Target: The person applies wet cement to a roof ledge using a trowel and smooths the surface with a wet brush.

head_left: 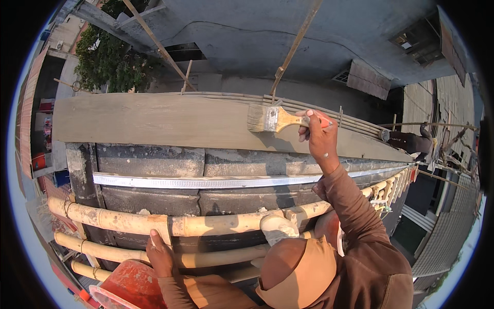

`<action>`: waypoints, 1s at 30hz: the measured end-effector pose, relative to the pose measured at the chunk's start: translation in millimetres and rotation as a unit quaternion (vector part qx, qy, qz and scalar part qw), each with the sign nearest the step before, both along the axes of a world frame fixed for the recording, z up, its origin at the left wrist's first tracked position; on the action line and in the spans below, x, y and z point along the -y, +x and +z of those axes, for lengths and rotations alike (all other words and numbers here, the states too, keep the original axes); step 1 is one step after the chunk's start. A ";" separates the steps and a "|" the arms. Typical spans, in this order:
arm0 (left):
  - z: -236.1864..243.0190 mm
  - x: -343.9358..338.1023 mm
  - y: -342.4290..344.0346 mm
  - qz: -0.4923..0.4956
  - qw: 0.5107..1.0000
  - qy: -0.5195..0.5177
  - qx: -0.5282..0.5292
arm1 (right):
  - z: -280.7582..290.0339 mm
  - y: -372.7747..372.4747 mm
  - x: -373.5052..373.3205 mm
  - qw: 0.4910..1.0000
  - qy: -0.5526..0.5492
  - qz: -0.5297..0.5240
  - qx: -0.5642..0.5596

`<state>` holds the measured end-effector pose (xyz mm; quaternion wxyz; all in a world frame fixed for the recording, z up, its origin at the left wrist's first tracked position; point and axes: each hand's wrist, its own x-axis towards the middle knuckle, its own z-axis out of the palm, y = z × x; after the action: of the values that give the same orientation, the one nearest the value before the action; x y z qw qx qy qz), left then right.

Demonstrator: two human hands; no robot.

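Note:
A wide paintbrush with pale bristles, a metal band and a yellow wooden handle is in my right hand, fingers closed round the handle's orange end. Its bristles touch the smooth, wet-looking grey cement surface of a long ledge, pointing left. My left hand is lower left, closed beside a flat tan piece that lies across a thick bamboo pole. Just what its fingers grip is hidden. Below that hand stands a red bucket spattered with cement.
A long silvery metal straightedge runs along the rough grey wall below the ledge. Bamboo scaffold poles lie near me, with open drops beyond their ends. Another person is at the far right. Upright bamboo poles rise beyond the ledge.

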<state>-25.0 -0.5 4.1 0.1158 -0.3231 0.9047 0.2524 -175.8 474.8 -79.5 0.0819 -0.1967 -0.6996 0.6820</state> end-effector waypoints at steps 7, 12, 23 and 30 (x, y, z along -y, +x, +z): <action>-6.0 19.0 2.5 0.009 0.998 -0.046 0.042 | 22.5 60.4 -99.9 0.993 0.092 0.034 0.064; 1.0 -7.7 -6.2 0.011 0.998 -0.050 -0.023 | 83.7 -35.7 11.4 0.929 0.060 0.364 -0.035; 10.7 -8.1 -9.5 0.005 0.999 -0.027 -0.036 | 117.4 -218.1 -23.8 0.920 0.212 0.328 -0.039; 24.2 -5.3 -5.6 0.045 0.999 -0.014 -0.002 | 127.5 -178.2 63.5 0.870 0.133 0.472 -0.040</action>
<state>-30.7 4.8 28.3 0.0984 -0.3646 0.8929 0.2453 -353.9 411.4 47.9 -0.1968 0.1975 -0.7891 0.5474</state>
